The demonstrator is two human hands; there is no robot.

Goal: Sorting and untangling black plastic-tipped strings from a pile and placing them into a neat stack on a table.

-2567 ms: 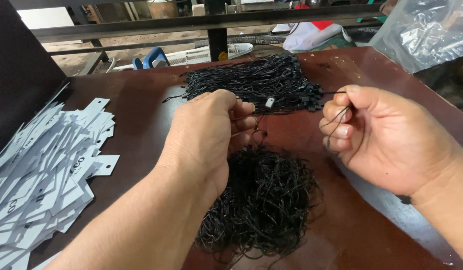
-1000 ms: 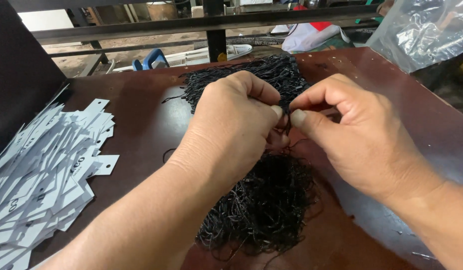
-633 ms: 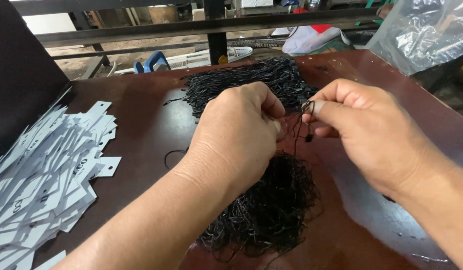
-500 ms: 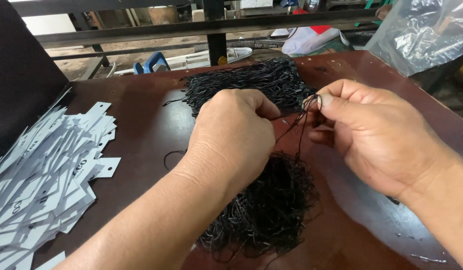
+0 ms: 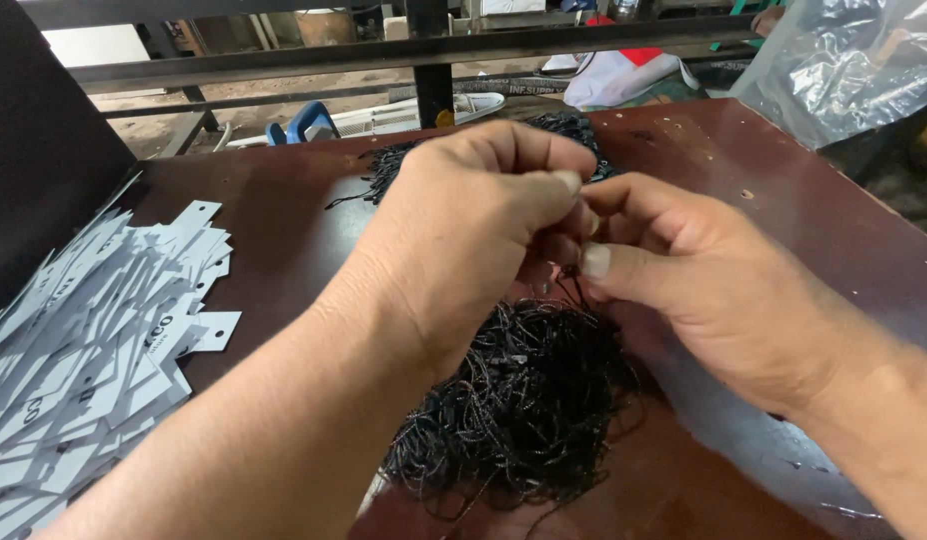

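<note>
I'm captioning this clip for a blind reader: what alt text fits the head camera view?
Two bare hands, left hand and right hand, meet fingertip to fingertip, pinching a thin black string above a tangled pile of black strings on a dark brown table. A heap of white paper tags lies at the left.

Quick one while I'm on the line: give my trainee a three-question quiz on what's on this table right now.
1. True or false: the left hand and right hand meet fingertip to fingertip above a pile of black strings.
2. Which lies at the table's left edge? A) white paper tags B) scissors C) a cup
3. Fill in: the table top is dark ____.

Key: 1 true. 2 A, the white paper tags. 3 brown.
</note>
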